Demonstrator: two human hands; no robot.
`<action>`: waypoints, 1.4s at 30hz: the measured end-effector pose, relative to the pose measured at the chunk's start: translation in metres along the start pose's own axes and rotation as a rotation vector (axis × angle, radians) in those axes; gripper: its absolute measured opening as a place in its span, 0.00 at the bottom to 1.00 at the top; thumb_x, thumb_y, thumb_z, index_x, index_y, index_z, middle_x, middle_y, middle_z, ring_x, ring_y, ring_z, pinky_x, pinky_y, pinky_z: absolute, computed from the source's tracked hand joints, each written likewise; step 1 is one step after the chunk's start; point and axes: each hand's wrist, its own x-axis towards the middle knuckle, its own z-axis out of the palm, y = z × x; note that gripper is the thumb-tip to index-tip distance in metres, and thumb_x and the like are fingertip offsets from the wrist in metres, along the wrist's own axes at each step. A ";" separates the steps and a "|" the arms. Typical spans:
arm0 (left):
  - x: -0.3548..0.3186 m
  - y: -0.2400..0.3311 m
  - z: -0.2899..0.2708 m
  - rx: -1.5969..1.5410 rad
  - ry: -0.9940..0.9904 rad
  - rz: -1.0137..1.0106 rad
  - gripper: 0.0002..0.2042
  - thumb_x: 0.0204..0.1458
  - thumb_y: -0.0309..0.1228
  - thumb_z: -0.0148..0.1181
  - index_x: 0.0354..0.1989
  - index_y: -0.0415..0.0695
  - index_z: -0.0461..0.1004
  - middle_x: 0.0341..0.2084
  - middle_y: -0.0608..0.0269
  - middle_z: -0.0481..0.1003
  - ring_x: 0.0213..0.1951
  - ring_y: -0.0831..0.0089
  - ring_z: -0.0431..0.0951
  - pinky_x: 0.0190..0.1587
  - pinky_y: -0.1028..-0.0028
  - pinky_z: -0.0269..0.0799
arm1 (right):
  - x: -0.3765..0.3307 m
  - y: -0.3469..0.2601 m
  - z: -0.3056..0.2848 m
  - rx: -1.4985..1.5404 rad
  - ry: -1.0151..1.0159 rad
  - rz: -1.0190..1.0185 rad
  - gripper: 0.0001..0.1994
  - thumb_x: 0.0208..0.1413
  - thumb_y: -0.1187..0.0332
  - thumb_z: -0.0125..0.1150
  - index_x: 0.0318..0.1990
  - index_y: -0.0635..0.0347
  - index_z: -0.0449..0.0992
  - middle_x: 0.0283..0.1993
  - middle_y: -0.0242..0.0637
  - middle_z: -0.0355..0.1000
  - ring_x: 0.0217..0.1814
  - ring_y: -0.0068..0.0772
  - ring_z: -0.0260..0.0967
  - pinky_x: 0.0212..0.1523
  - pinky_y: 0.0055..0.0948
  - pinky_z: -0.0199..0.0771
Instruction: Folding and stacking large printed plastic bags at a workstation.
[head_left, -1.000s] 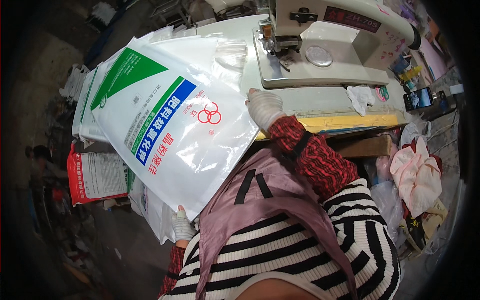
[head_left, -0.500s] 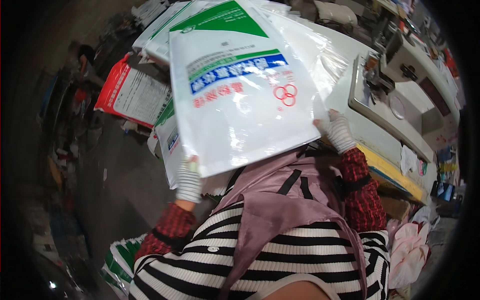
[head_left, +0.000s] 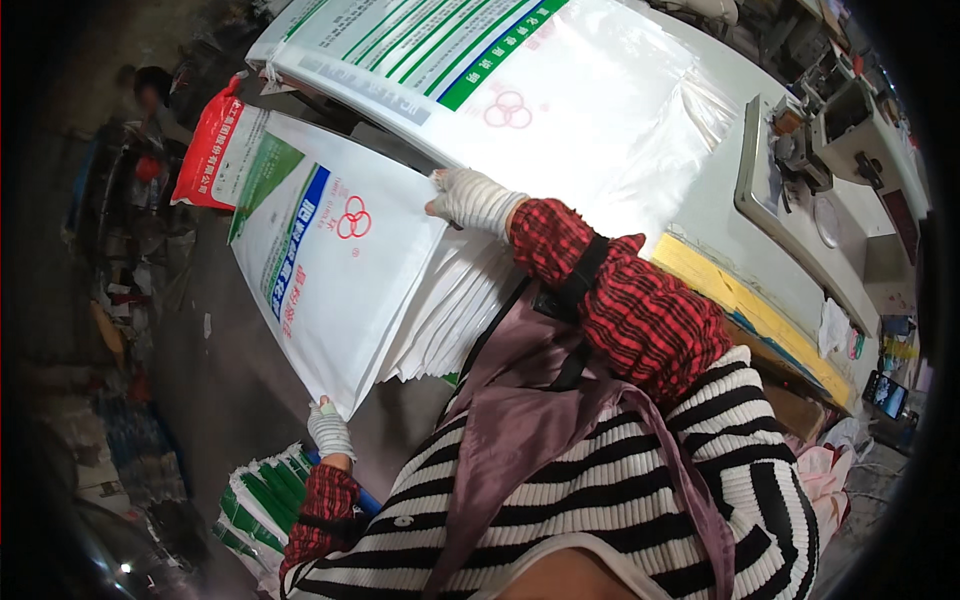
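Observation:
A flat white printed plastic sack (head_left: 340, 250) with a green band, blue strip and red rings hangs between my two hands, tilted over to the left. My left hand (head_left: 329, 432), wrapped in whitish striped cloth, pinches its near corner. Across the body reaches my right hand (head_left: 477, 200), wrapped the same way, with its fingers closed on the other corner. Beneath and beside this sack lies a stack of white sacks (head_left: 450, 310), partly covered by it.
More white sacks (head_left: 600, 130) with green print are piled on the table. A sewing machine (head_left: 850, 125) stands at its right end, near a yellow edge board (head_left: 740, 305). A red-and-white sack (head_left: 208, 150) lies at far left, and green-white folded sacks (head_left: 270, 495) sit at lower left.
Both hands have swung the sack from above the table pile leftward and turned it over the side stack. The pile's top sack, with green lines of print, is now uncovered.

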 end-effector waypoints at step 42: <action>-0.169 0.476 0.343 0.229 -0.482 1.497 0.18 0.43 0.28 0.63 0.42 0.35 0.69 0.42 0.48 0.72 0.42 0.54 0.71 0.48 0.63 0.66 | -0.248 0.147 -0.069 0.802 0.633 0.243 0.12 0.50 0.65 0.53 0.39 0.63 0.74 0.33 0.39 0.76 0.23 0.30 0.71 0.26 0.28 0.71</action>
